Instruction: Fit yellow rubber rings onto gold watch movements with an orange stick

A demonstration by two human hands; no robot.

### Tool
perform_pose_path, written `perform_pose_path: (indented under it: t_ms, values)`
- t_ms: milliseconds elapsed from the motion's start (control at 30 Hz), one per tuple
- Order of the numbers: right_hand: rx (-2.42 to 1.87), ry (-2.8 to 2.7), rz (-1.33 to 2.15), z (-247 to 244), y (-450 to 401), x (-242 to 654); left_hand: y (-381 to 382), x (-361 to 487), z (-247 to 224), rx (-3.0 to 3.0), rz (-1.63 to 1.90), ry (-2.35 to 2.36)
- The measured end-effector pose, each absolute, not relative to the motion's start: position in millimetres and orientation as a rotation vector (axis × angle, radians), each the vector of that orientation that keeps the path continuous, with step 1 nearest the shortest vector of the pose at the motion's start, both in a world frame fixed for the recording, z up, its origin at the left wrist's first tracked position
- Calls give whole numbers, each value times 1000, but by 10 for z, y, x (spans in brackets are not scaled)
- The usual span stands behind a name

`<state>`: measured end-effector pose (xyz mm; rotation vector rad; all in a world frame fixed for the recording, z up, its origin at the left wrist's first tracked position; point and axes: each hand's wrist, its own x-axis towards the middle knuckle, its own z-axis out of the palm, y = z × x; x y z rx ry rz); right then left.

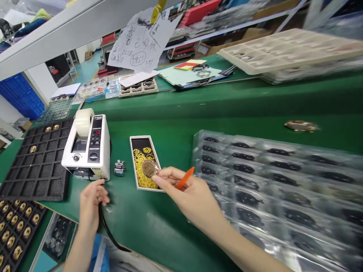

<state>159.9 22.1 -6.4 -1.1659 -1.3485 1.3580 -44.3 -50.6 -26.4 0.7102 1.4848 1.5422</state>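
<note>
My right hand (190, 192) pinches a round, gold-toned watch case (148, 169), its flat disc facing me. An orange pointed stick (185, 178) is tucked in the same hand. Just beneath the case lies a white box (138, 185) of yellow ring-like pieces (144, 181). At the front of the white tape dispenser (99, 151) is my left hand (93, 198), fingers curled with the tips close to its lower edge; whatever they hold is too small to make out. A small metal tally counter (119, 168) stands between the dispenser and the box.
On the right spreads a clear plastic tray (266, 177) of dark round parts, with a shiny metal piece (301, 125) behind it. Black foam trays (36, 170) lie at left. Beige trays (283, 49) and a clipboard (187, 77) sit on the back ledge.
</note>
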Motion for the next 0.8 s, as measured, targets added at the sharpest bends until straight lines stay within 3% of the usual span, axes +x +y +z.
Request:
perform_pose_path:
  t_ms: [167,267,433,633,800]
  values:
    - [-1166,-1404,1329,-104,239,1634,-514,-836,-83,632,1789,1539]
    - [-1144,-1509,1291,-103,252,1651,-451,-832,127,1051,1898,1656]
    - [-995,-1613,1385,-61,286,1676,-334,-734,465,2041,1270,1891]
    - [-798,-1516,1769,2,268,1692,-336,-481,596,1885,1157,1475]
    - [-687,-1475,1893,12,248,1690,-308,-177,453,1662,1048,1299]
